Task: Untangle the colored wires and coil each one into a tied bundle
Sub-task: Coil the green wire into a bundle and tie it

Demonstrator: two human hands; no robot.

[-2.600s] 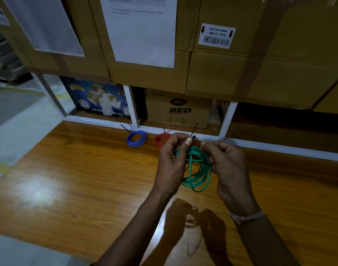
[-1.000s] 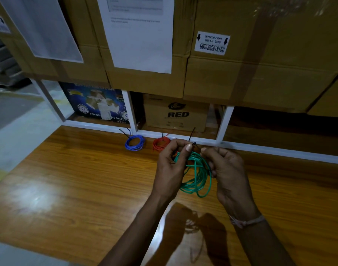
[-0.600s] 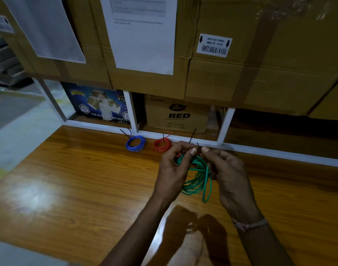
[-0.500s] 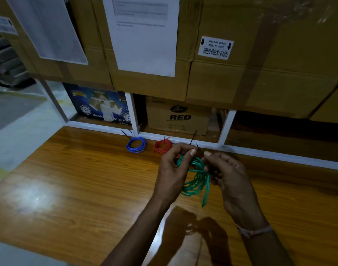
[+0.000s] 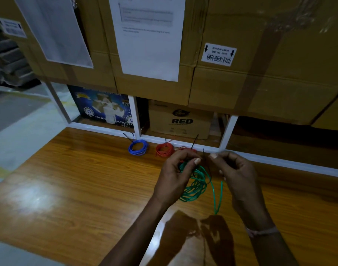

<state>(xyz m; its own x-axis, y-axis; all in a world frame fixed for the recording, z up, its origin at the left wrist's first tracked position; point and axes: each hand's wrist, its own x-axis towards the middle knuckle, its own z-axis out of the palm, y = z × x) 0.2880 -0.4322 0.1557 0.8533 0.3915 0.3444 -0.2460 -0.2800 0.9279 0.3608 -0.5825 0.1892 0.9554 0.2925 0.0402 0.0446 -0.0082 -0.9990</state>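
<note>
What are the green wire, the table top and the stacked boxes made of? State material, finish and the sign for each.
Green wire: probably plastic-sheathed, smooth; it bends in limp loops.
Table top: wood or wood-look laminate, glossy; grain lines and a bright glare patch.
Stacked boxes: brown cardboard, matte, taped seams.

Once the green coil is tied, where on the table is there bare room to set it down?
Bare table lies left of the left hand, and right of the right hand. The back edge is crowded: blue coil, red coil.
</note>
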